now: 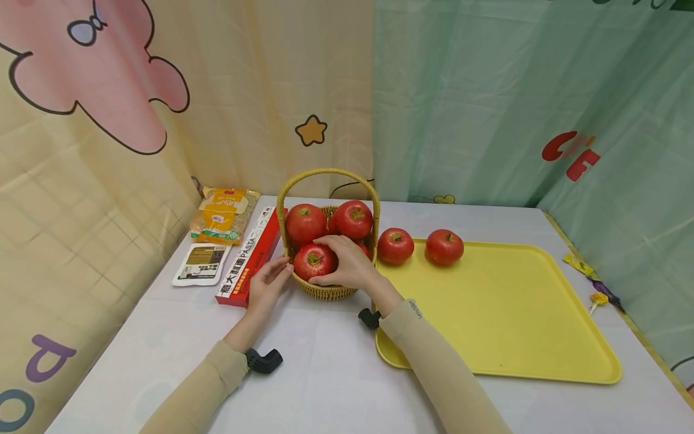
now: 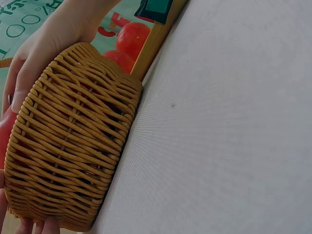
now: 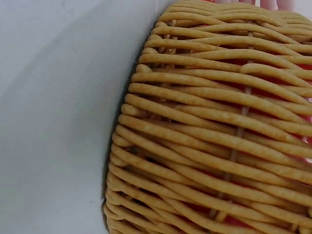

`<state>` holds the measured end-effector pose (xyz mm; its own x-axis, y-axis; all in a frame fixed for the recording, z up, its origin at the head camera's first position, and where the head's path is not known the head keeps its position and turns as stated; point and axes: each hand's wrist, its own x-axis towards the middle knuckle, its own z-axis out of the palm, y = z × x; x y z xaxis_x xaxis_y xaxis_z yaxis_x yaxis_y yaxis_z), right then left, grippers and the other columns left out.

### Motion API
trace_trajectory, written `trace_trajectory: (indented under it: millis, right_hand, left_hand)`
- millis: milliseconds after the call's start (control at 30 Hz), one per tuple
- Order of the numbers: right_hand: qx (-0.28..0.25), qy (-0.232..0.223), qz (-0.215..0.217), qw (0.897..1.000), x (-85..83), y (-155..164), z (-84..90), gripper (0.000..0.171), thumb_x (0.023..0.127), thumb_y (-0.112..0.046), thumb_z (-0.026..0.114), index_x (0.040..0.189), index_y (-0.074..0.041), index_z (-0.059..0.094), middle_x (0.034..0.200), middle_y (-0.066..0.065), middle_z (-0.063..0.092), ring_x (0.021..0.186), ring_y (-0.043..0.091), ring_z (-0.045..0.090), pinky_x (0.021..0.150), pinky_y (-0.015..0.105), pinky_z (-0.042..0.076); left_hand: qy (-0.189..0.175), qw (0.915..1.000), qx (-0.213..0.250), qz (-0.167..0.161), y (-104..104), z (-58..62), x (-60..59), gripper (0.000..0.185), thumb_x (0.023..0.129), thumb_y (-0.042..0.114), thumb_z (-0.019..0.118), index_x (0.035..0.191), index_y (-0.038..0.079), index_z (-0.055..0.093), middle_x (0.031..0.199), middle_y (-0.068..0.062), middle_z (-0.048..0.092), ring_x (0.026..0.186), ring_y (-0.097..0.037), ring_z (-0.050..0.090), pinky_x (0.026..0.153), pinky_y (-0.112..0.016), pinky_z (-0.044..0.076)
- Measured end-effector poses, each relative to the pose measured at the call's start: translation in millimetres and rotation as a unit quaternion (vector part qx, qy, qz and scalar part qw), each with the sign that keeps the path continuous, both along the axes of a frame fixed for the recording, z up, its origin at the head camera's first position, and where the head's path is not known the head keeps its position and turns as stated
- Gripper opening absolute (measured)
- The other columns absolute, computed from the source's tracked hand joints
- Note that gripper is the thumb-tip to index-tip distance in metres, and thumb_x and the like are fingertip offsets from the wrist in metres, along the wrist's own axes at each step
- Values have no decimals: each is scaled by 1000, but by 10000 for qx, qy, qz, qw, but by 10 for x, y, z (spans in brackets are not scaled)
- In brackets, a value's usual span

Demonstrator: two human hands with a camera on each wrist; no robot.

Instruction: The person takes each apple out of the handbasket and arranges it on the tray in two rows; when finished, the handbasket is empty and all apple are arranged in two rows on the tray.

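Note:
A woven wicker basket (image 1: 327, 293) with a tall arched handle stands on the table and holds several red apples. My right hand (image 1: 351, 265) grips the front apple (image 1: 312, 261) from its right side, thumb low and fingers over the top. At the basket's left rim, my left hand (image 1: 267, 286) holds the wicker. In the left wrist view its fingertips (image 2: 50, 226) press the outside of the weave. Two apples at the back, a left one (image 1: 306, 222) and a right one (image 1: 353, 218), sit under the handle. The right wrist view shows mostly the basket wall (image 3: 209, 117).
Right of the basket lies a yellow tray (image 1: 504, 307), with two apples (image 1: 444, 248) at its far left. A red pasta box (image 1: 250, 259), a white packet (image 1: 202, 264) and an orange-labelled bag (image 1: 223, 215) lie to the left. Candies (image 1: 599, 298) rest near the right edge.

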<state>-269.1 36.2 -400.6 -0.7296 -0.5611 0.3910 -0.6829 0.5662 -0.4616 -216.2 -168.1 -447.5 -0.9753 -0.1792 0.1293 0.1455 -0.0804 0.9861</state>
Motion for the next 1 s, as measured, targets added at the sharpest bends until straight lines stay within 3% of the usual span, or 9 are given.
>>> trace_trajectory:
  millis: [367, 500, 600, 800, 1000]
  right_hand:
    - [-131, 623, 113, 9979, 93, 56, 31, 73, 66, -46, 82, 127, -15, 54, 126, 0, 55, 116, 15, 44, 94, 34, 47]
    - [-331, 690, 239, 9968, 151, 133, 96, 73, 66, -44, 83, 126, -14, 55, 126, 0, 55, 118, 15, 43, 95, 37, 46]
    - [-591, 494, 379, 9963, 194, 238, 155, 74, 66, -44, 83, 127, -15, 54, 127, -1, 53, 119, 14, 42, 96, 37, 46]
    - [-1260, 159, 425, 9910, 264, 618, 292, 74, 65, -36, 86, 128, -15, 53, 129, -1, 52, 118, 16, 44, 93, 40, 47]
    - [-2128, -429, -203, 9759, 335, 1269, 482, 74, 64, -14, 88, 129, -11, 53, 126, 6, 52, 110, 22, 53, 88, 33, 51]
  left_hand:
    - [-131, 9999, 99, -5, 5, -2, -3, 35, 90, 8, 63, 122, -3, 57, 129, -10, 53, 109, -7, 54, 87, -18, 49]
    - [-187, 9998, -9, 7, 43, 128, 73, 35, 90, 6, 62, 122, -7, 55, 130, -15, 52, 107, -5, 55, 86, -17, 49]
    - [-197, 9997, -113, 66, 51, 143, 81, 36, 90, 7, 62, 123, -6, 55, 128, -15, 53, 106, -5, 55, 86, -18, 49]
    - [-70, 9995, -246, 209, -5, -33, -26, 33, 89, 11, 65, 119, 0, 59, 125, -10, 57, 107, -9, 56, 85, -19, 50]
    - [-161, 9989, -391, 194, -10, -18, -24, 35, 90, 17, 65, 121, 1, 58, 130, -10, 54, 110, -11, 55, 85, -17, 50]
